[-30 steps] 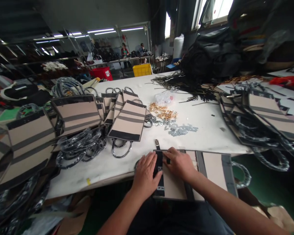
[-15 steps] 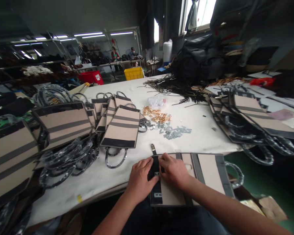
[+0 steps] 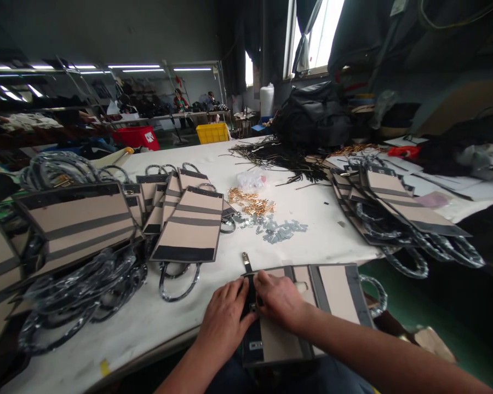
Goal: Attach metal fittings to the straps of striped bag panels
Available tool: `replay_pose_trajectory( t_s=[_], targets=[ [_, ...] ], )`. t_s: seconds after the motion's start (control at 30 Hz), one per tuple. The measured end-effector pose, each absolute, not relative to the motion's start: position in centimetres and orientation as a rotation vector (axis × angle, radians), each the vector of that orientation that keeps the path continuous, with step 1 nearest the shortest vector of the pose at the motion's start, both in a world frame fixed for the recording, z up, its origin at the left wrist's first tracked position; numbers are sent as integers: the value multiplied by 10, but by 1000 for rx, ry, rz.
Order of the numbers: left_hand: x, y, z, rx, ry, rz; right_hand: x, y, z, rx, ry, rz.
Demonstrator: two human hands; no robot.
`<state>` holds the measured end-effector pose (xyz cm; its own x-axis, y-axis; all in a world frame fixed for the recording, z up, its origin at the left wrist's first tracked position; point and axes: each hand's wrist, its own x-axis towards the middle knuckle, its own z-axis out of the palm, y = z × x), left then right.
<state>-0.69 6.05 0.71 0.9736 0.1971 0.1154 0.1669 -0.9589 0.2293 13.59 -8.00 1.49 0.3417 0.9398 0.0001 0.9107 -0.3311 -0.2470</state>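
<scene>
A beige bag panel with dark grey stripes (image 3: 337, 284) lies at the table's front edge, with a plastic-wrapped handle (image 3: 378, 295) at its right end. My left hand (image 3: 225, 312) rests on the dark strip at its left end, fingers stretched out flat and thumb reaching toward a small metal piece (image 3: 253, 307). Right beside it, my right hand (image 3: 279, 301) is closed, fingers curled down against the same strip; what they pinch is hidden. A short dark strap with a metal clasp (image 3: 245, 259) sticks out past the panel's far edge.
Beyond the hands lie grey metal plates (image 3: 281, 230), gold fittings (image 3: 252, 202) and a clear plastic bag (image 3: 250, 179) on the white table (image 3: 213, 156). Striped bag panels with wrapped handles are piled at left (image 3: 189, 224) and right (image 3: 398, 191). Black strips (image 3: 275, 158) lie farther back.
The view has shifted, so the table and piles appear farther left and the hands slightly lower. Both hands keep nearly the same place on the panel.
</scene>
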Motion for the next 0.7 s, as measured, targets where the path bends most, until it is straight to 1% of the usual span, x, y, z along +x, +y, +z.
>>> replay_pose_trajectory(
  t_s=[0.13, 0.23, 0.47, 0.57, 0.7],
  targets=[
    [-9, 65, 6, 2899, 249, 238, 141, -80, 22, -2395, -1663, 168],
    [-12, 68, -1, 2878, 234, 329, 164, -85, 29, -2396, -1545, 155],
    [-16, 73, -20, 2861, 221, 486, 294, -111, 36, -2701, -877, 65],
    [-15, 73, -22, 2856, 233, 524, 337, -120, 28, -2778, -739, 85],
    [-14, 72, -21, 2831, 235, 520, 357, -121, 11, -2807, -691, 96]
  ],
)
